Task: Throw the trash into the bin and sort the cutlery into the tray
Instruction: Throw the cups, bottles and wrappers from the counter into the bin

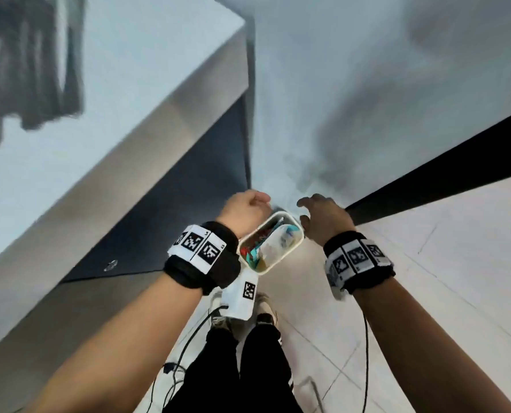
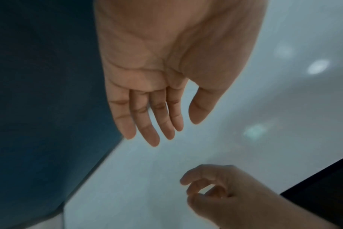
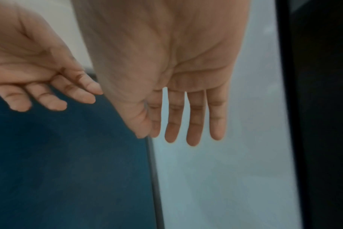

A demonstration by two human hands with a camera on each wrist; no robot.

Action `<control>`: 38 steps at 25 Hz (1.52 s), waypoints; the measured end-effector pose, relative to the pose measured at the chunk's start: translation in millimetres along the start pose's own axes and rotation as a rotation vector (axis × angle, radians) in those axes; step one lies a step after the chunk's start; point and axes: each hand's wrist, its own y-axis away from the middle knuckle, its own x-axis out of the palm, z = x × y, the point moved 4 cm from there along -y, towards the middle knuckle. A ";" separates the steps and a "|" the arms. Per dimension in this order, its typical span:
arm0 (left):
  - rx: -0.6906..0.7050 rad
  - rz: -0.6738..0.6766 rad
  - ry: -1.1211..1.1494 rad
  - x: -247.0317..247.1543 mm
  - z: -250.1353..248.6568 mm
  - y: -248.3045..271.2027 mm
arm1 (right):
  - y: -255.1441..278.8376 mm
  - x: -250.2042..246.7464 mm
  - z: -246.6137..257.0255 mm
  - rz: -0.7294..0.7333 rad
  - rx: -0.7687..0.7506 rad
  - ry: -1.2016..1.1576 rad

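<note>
1. The bin (image 1: 270,242) sits on the floor straight below you, a small cream tub with rounded corners and a smooth rim; inside lie crumpled red, teal and white scraps of trash (image 1: 257,248), soft-edged in the blur.
2. Your left hand (image 1: 245,211) hangs over the bin's left rim. The left wrist view shows its fingers (image 2: 147,124) straight and close together, thumb apart, palm bare and holding nothing.
3. Your right hand (image 1: 322,216) hovers just beside the bin's right rim. Its fingers (image 3: 194,120) point straight down with narrow gaps between them, likewise empty.
4. The two hands are near each other but apart, with the bin's mouth open between them.
5. To your left the counter (image 1: 147,93) rises with a pale smooth top, a brushed metallic edge and a dark blue panel beneath; its corner stands close to the left hand.
6. To your right a black strip (image 1: 445,171) runs diagonally, meeting pale floor tiles (image 1: 427,278) with thin joints.
7. On the counter top at far left lies a dark streaked shape (image 1: 31,64), possibly the cutlery tray, too blurred to tell.
8. Thin black cables (image 1: 188,338) trail on the floor by your shoes.
</note>
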 end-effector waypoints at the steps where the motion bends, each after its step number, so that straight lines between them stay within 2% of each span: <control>1: 0.044 -0.020 0.022 -15.8 -19.5 20.0 | 8.5 -23.9 13.6 -0.018 -0.055 0.029; 6: 0.148 -0.166 0.112 -103.0 -68.9 122.9 | 60.5 -111.9 82.5 -0.085 -0.294 0.050; 11: 0.211 -0.513 0.193 -199.2 -65.9 210.3 | 92.5 -160.1 158.3 -0.132 -0.513 0.101; 15: 0.171 -0.710 0.147 -271.4 -49.9 238.8 | 88.6 -181.8 225.1 -0.144 -0.605 0.069; 20: -0.014 -0.864 0.008 -358.1 -13.5 229.0 | 77.6 -201.2 315.3 -0.188 -0.699 0.077; 25: -0.133 -0.888 -0.125 -424.7 5.6 200.5 | 57.7 -194.8 405.5 -0.144 -0.720 0.081; 31: -0.216 -0.779 -0.226 -447.9 12.7 177.8 | 28.9 -159.6 477.6 -0.029 -0.608 0.186; 34: -0.187 -0.734 -0.190 -451.9 14.8 173.0 | 18.5 -149.6 491.9 -0.006 -0.517 0.157; 38: -0.082 -0.721 -0.091 -453.7 18.1 188.0 | 13.1 -146.3 500.9 0.088 -0.507 -0.005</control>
